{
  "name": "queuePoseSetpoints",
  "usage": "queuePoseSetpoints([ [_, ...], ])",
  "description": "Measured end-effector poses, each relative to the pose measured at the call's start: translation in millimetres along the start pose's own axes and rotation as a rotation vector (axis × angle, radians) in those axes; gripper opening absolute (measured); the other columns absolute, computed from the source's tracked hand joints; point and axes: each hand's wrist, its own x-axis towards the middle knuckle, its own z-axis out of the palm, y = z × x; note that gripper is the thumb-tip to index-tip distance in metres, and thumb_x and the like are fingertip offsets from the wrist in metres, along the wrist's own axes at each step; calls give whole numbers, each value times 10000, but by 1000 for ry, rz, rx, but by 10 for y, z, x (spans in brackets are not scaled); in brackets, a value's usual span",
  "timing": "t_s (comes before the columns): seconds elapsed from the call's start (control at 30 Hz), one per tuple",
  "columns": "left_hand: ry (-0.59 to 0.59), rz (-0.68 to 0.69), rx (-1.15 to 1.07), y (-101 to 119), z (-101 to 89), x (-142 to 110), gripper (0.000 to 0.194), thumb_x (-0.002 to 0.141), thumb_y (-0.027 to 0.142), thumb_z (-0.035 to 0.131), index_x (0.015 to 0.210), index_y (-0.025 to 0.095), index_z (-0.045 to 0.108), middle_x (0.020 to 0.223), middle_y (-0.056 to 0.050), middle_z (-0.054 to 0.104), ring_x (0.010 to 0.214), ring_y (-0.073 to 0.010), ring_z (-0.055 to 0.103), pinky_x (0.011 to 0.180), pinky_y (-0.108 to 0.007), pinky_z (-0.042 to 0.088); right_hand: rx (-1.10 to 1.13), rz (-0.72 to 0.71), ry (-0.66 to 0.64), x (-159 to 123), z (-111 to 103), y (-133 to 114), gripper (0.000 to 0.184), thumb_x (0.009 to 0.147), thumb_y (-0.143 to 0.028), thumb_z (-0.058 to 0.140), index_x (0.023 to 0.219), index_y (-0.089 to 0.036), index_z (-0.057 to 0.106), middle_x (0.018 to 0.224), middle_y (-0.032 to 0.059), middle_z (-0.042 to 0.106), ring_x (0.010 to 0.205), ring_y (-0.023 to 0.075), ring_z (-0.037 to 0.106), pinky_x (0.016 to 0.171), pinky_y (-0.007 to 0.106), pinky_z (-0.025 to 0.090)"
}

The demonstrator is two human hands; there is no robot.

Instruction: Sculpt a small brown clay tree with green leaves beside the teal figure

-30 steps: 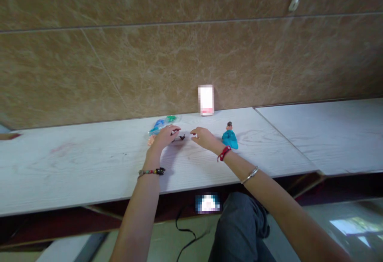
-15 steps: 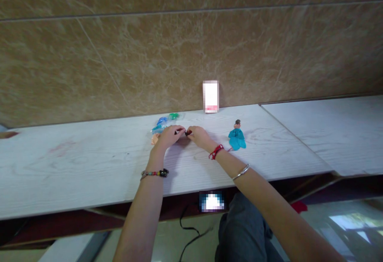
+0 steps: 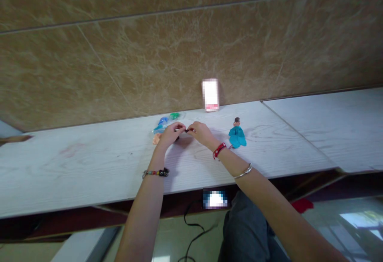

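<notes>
My left hand (image 3: 171, 134) and my right hand (image 3: 202, 135) meet above the white table, fingertips almost touching. Between them they pinch a tiny dark piece of modelling clay (image 3: 186, 130); its exact shape is too small to make out. Another dark lump (image 3: 177, 138) shows under my left fingers, partly hidden. Right of my hands lies a flat clay figure (image 3: 237, 135) with a blue dress and a brown top on its head. Just behind my left hand are a peach lump (image 3: 156, 138), blue clay in clear wrapping (image 3: 163, 121) and a green lump (image 3: 174, 116).
A phone-like upright panel (image 3: 211, 95), blurred out, leans on the brown marbled wall (image 3: 149, 62). The white table (image 3: 98, 166) runs along that wall, with a seam at right. Below its front edge are a second blurred screen (image 3: 215, 199) and a black cable (image 3: 194, 225).
The view has tilted slightly. My fingertips have shifted a little on the dark clay, and more of the dark lump under my left hand shows. The figure and coloured lumps stay put.
</notes>
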Motion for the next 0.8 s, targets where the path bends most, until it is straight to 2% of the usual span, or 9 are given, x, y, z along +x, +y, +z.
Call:
queuePoseSetpoints([
  [0.13, 32, -1, -65, 15, -3, -7, 202, 687, 351, 538, 748, 159, 558, 743, -15, 581, 734, -148, 537, 724, -275, 409, 0, -15, 4, 0, -7, -14, 198, 821, -214, 506, 893, -116, 663, 863, 92, 626, 795, 135, 537, 702, 233, 361],
  [0.37, -12, 19, -65, -20, -6, 2, 258, 652, 376, 596, 788, 158, 572, 783, -27, 596, 768, -160, 547, 713, -281, 412, 20, 23, 13, 3, -24, -17, 204, 824, -195, 471, 854, -110, 654, 820, 87, 658, 733, 134, 556, 657, 231, 356],
  [0.57, -45, 2, -55, 68, -9, -23, 258, 692, 371, 540, 830, 156, 577, 831, -41, 604, 819, -166, 544, 763, -287, 408, 50, 62, 43, -15, -34, -49, 194, 836, -210, 454, 856, -120, 626, 813, 78, 661, 717, 134, 566, 630, 228, 359],
  [0.8, -28, -5, -18, 100, -12, -40, 235, 705, 383, 499, 755, 158, 544, 749, -16, 580, 744, -141, 531, 725, -264, 414, 93, 86, 57, -11, 14, -31, 155, 817, -182, 481, 886, -134, 611, 799, 58, 664, 713, 119, 583, 643, 219, 384],
])
